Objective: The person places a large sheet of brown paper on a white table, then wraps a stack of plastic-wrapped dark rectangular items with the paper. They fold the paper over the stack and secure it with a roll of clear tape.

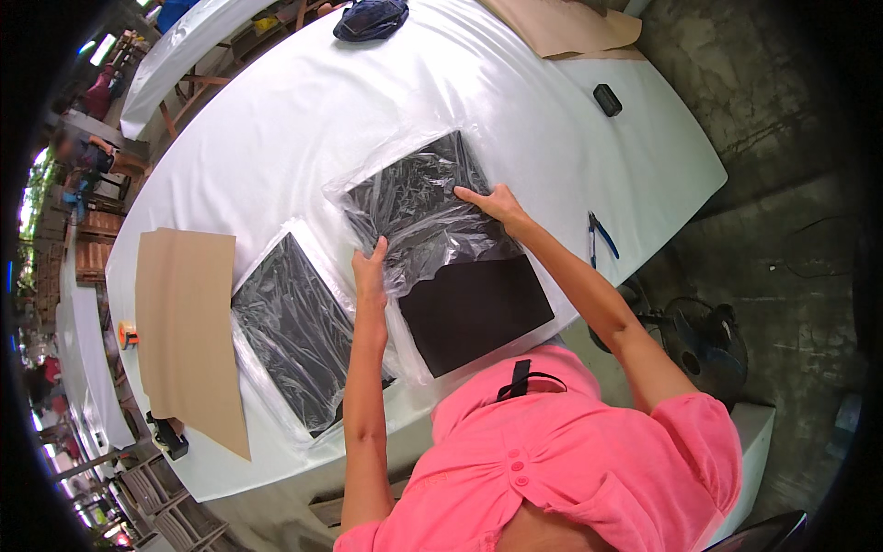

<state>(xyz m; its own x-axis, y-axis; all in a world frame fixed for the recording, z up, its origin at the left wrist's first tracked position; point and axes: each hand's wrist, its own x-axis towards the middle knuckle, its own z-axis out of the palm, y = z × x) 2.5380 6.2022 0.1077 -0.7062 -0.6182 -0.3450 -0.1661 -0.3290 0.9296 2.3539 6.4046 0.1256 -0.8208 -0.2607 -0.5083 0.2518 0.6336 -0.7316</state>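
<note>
In front of me lies a flat black rectangular panel (478,308), its near part bare. Clear plastic wrapping (418,207) covers its far part and spreads past its edges. My left hand (371,267) grips the wrapping at the left side, thumb on top and the other fingers mostly hidden. On the right side, my right hand (499,206) holds the wrapping too, its thumb pointing left across the top. A second black panel (294,336), fully covered in clear plastic, rests to the left, close to my left forearm.
White cloth covers the table (276,175). Brown cardboard (189,322) lies at the left, beside an orange tape roll (127,335) and a black tape dispenser (168,435). Blue-handled pliers (602,237) and a small black box (607,99) sit right. A dark cloth bundle (371,19) lies far off.
</note>
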